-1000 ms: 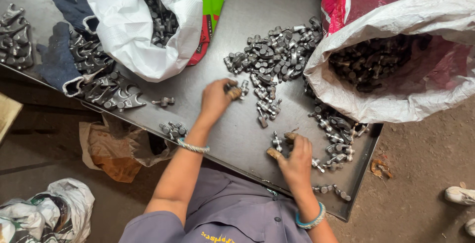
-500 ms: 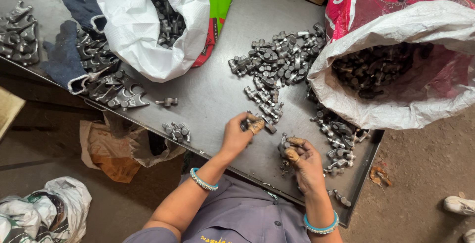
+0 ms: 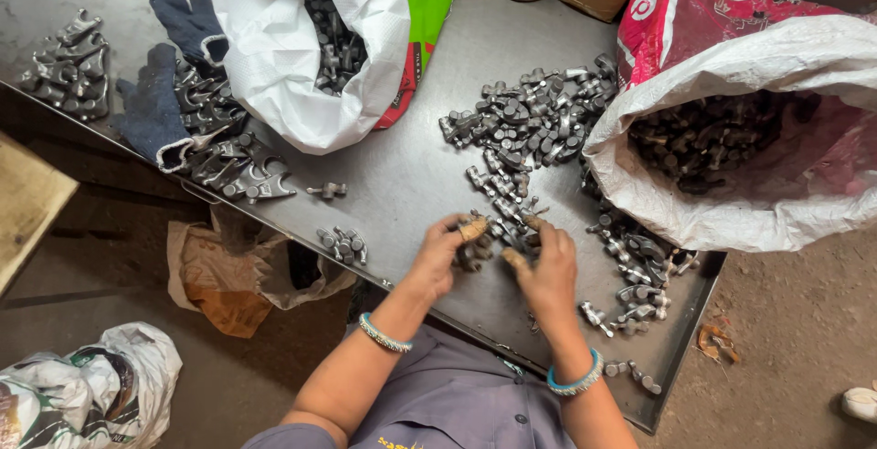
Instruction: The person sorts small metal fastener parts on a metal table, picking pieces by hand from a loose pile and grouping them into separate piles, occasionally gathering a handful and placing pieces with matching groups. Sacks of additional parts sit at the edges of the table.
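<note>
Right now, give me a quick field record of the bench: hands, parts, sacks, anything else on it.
left hand: fingers curled on small metal parts at the near middle of the table
right hand: close beside the left, on the same small cluster
loose pile: grey metal parts, beyond the hands
white sack: open, parts inside, far left
large sack: open, darker parts inside, right
gloves: dark blue, by larger forged pieces
wrists: a bangle on each

Both hands meet over small metal parts, metal table.
</note>
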